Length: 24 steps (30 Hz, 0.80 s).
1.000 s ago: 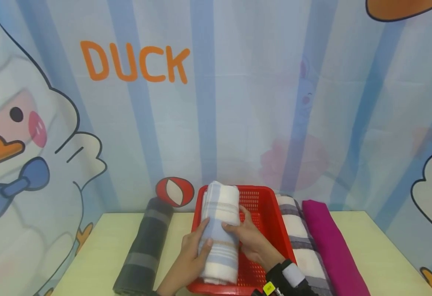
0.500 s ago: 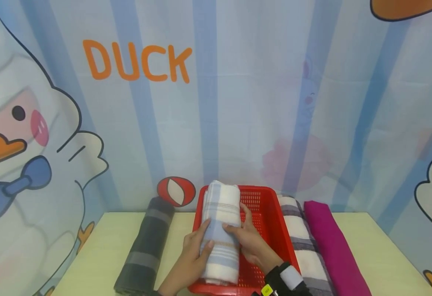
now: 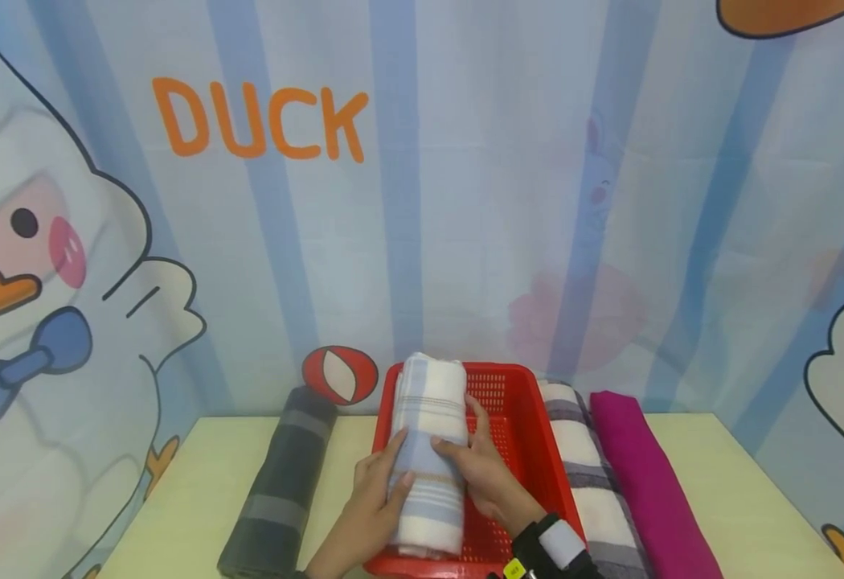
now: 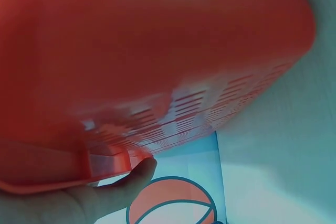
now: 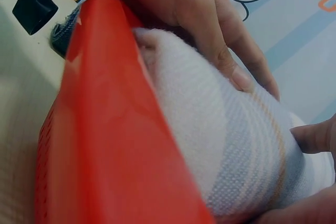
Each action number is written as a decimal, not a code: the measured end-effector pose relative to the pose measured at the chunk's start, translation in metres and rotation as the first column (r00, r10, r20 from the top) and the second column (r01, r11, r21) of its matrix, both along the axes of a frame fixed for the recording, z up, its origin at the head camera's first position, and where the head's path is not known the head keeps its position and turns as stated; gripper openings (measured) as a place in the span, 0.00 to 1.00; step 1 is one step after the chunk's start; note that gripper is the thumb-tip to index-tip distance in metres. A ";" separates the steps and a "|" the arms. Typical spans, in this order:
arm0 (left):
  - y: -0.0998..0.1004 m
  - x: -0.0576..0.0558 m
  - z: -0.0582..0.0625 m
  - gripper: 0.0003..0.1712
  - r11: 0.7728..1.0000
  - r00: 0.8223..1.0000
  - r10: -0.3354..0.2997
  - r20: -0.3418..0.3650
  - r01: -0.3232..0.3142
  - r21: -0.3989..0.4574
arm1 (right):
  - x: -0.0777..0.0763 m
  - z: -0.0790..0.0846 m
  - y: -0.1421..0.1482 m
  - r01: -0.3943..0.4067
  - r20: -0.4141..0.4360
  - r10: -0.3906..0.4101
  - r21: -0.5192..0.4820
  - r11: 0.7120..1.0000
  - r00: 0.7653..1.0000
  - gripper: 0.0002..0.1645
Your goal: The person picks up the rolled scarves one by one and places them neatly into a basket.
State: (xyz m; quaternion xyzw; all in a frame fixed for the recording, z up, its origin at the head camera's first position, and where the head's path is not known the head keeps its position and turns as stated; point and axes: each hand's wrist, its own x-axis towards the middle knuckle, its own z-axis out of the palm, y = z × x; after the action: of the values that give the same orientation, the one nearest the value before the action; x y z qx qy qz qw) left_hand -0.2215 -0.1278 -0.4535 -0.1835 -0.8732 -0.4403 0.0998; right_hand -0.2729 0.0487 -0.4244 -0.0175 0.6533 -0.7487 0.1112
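White-and-pale-blue plaid fabric roll lies in the left part of the red perforated plastic basket, its long axis running near to far. Both hands hold it between them, left hand against its left side, right hand against its right, neither nearer. On the counter, outside the basket, a dark grey striped fabric roll lies left; a white-and-grey striped fabric roll and a magenta fabric roll lie right.
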 end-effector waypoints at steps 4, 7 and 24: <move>0.001 0.000 0.000 0.33 1.000 1.000 0.005 -0.001 -0.005 -0.018 | 0.000 -0.003 -0.001 0.018 -0.020 -0.018 0.003 1.000 1.000 0.53; 0.001 0.001 0.000 0.33 1.000 1.000 0.010 0.004 -0.010 -0.028 | 0.000 -0.004 -0.002 0.028 -0.025 -0.028 0.012 1.000 0.999 0.52; 0.002 -0.001 -0.003 0.32 0.999 0.996 0.009 -0.087 -0.013 -0.053 | 0.000 -0.005 -0.001 0.025 -0.041 -0.024 0.043 0.999 0.999 0.52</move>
State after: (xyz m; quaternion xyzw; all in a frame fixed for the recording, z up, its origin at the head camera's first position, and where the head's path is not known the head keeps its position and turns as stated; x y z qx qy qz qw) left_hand -0.2226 -0.1254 -0.4569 -0.2002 -0.8805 -0.4079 0.1350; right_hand -0.2728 0.0475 -0.4292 -0.0222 0.6717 -0.7351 0.0891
